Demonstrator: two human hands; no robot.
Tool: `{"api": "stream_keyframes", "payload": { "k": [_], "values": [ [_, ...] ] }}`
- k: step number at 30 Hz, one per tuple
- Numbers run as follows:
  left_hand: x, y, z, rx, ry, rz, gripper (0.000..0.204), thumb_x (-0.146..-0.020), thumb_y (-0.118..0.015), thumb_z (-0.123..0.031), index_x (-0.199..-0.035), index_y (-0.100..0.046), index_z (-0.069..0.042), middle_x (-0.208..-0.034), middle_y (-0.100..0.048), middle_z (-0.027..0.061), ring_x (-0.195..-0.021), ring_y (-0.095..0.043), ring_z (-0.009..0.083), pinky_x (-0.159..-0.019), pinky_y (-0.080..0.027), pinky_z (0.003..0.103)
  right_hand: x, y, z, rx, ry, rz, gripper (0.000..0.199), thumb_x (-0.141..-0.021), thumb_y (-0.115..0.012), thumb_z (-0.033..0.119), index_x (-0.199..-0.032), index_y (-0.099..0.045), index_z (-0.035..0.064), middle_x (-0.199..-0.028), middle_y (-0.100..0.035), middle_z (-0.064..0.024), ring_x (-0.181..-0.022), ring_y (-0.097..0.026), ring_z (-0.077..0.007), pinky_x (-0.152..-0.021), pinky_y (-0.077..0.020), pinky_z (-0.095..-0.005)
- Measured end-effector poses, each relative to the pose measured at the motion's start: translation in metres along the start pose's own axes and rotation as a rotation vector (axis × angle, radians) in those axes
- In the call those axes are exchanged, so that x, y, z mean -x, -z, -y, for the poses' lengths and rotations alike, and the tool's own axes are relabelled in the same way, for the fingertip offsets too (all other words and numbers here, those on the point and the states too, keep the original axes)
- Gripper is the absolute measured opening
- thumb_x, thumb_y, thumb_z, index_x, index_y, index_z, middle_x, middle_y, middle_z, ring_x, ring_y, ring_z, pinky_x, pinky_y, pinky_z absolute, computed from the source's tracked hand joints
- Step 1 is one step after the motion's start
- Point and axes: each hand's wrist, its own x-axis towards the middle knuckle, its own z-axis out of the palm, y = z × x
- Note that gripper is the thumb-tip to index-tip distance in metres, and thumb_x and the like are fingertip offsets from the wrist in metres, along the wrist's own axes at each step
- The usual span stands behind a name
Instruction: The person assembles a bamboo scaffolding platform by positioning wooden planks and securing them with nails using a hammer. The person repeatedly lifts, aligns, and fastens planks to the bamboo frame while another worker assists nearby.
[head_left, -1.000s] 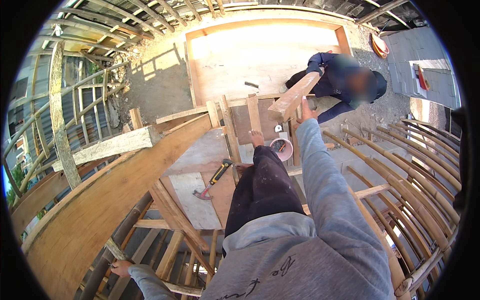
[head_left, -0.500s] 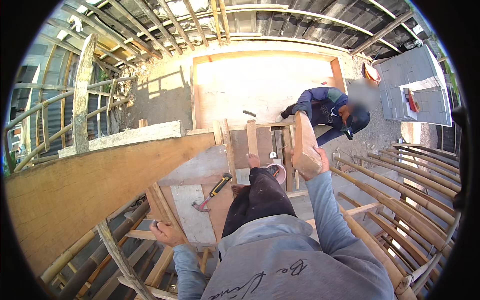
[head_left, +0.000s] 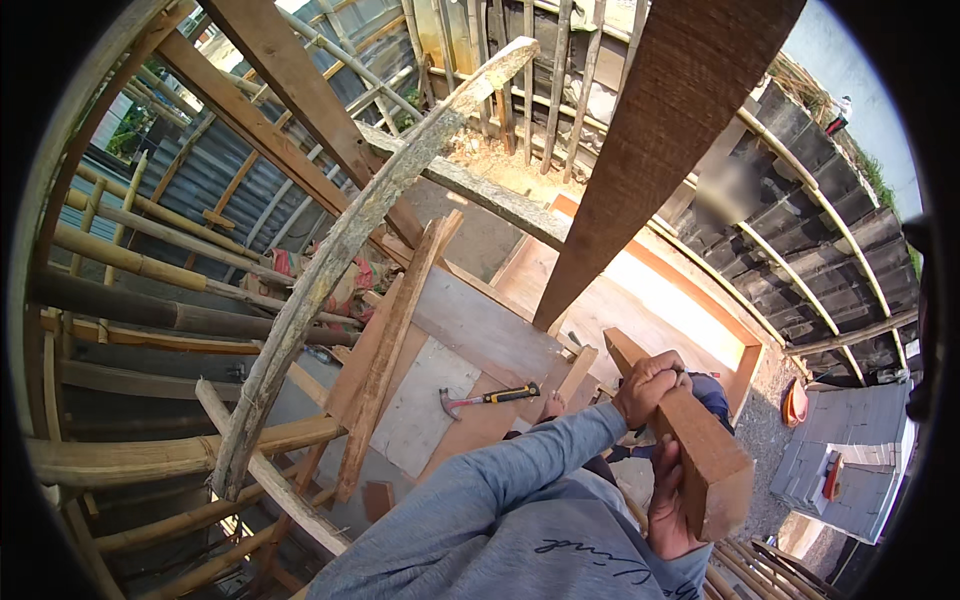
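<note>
While the left hand [head_left: 650, 388] grips a wooden beam [head_left: 703, 430] mid-length from above, the right hand [head_left: 672, 512], closer to the near end, cups its side, its length slanting upper left to lower right beyond the grey shirt [head_left: 540, 535].

A head-worn fisheye, the left of a side-by-side pair, looks down and forward past the sleeve [head_left: 500, 462] to the hammer [head_left: 490, 397]. Sleeve and held beam [head_left: 703, 440] are nearer the lens than the hammer; beyond the hammer, it reaches the dark wall [head_left: 850, 225], bent toward the rim.
</note>
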Motion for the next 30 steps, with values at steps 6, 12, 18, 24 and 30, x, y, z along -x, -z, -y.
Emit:
{"api": "stream_keyframes", "payload": {
  "k": [6,12,18,24,30],
  "values": [
    [0.021,0.017,-0.105,0.174,-0.236,-0.288,0.011,-0.087,-0.04,-0.008,-0.08,-0.049,-0.005,-0.074,-0.061,0.0073,-0.069,-0.054,0.0095,-0.067,-0.046,0.025,-0.019,0.011,0.018,1.512,-0.024,0.417,0.085,-0.086,-0.068,0.051,-0.143,-0.035,-0.0026,-0.132,-0.05,-0.0279,-0.109,-0.063,-0.0295,-0.074,-0.0592,-0.0383],
    [0.096,0.044,-0.19,0.448,-0.509,-0.18,0.028,-0.103,-0.042,-0.023,-0.117,-0.055,-0.003,-0.112,-0.063,0.0071,-0.099,-0.062,0.0147,-0.087,-0.051,0.028,-0.155,0.032,-0.024,2.324,0.595,1.131,0.112,-0.057,-0.091,0.031,-0.145,-0.03,-0.0015,-0.136,-0.048,-0.0199,-0.122,-0.053,-0.0295,-0.103,-0.0435,-0.0395],
    [0.215,0.049,-0.28,0.098,-0.784,-0.071,0.057,-0.093,-0.049,-0.053,-0.128,-0.045,-0.007,-0.12,-0.058,0.0168,-0.11,-0.059,0.0289,-0.092,-0.053,0.044,-0.172,0.004,-0.141,1.942,0.261,1.634,0.118,-0.051,-0.095,0.04,-0.142,-0.035,-0.0053,-0.121,-0.056,-0.0237,-0.111,-0.059,-0.0361,-0.094,-0.0474,-0.0418],
    [0.323,0.016,-0.336,-0.09,-1.378,-0.676,0.05,-0.101,-0.039,-0.04,-0.134,-0.047,-0.004,-0.131,-0.056,0.014,-0.115,-0.059,0.0279,-0.096,-0.051,0.048,-0.108,-0.042,-0.253,1.724,0.219,1.94,0.121,-0.052,-0.094,0.045,-0.148,-0.033,0.0013,-0.118,-0.055,-0.0237,-0.107,-0.058,-0.0373,-0.093,-0.0466,-0.0428],
    [0.325,-0.011,-0.331,-0.067,-1.488,-1.445,0.019,-0.098,-0.041,-0.02,-0.106,-0.054,-0.008,-0.096,-0.061,0.0066,-0.082,-0.059,0.0141,-0.074,-0.051,0.032,-0.071,-0.082,-0.324,1.749,0.074,2.042,0.119,-0.062,-0.086,0.057,-0.15,-0.028,0.0026,-0.114,-0.056,-0.0246,-0.105,-0.058,-0.0387,-0.094,-0.0464,-0.0438]
  ]
}}
